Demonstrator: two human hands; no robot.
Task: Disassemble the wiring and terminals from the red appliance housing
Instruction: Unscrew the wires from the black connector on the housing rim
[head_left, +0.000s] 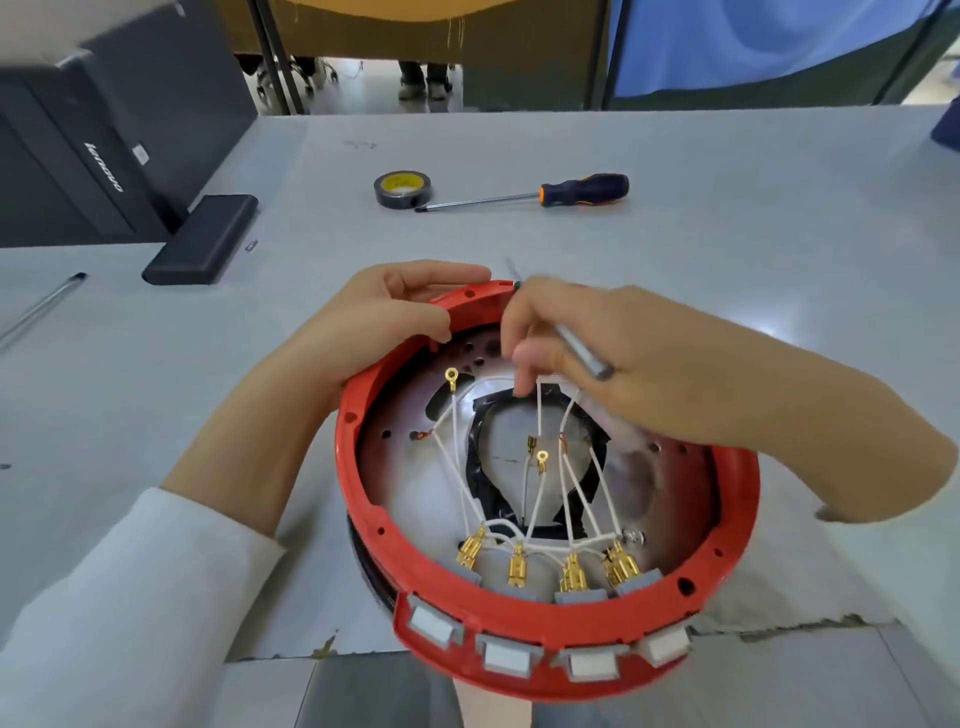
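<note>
While the left hand (374, 322) curls its fingers over the far-left rim of the red housing (519, 618) and steadies it, the work itself sits to the right of that grip, inside the ring. The housing rests at the near edge of the tabletop (727, 234), open side up, and partly overhangs that edge toward the person. Along its near wall stand four brass spade terminals (519, 566) in a row, each plugged into a grey switch block, and white wires (467, 483) fan away from them toward the far rim, so their long axis runs near to far across the housing. Two ring terminals (451, 378) hang free at the wire ends. Further right, the right hand (649, 364) hovers over the far half of the housing, its grip closed around a thin metal tool (582, 353) (the tip is hidden behind the fingers), fingertips down among the far wire ends. By my judgement the seated terminals lie nearer the person than either hand, slightly closer to the right one.
</note>
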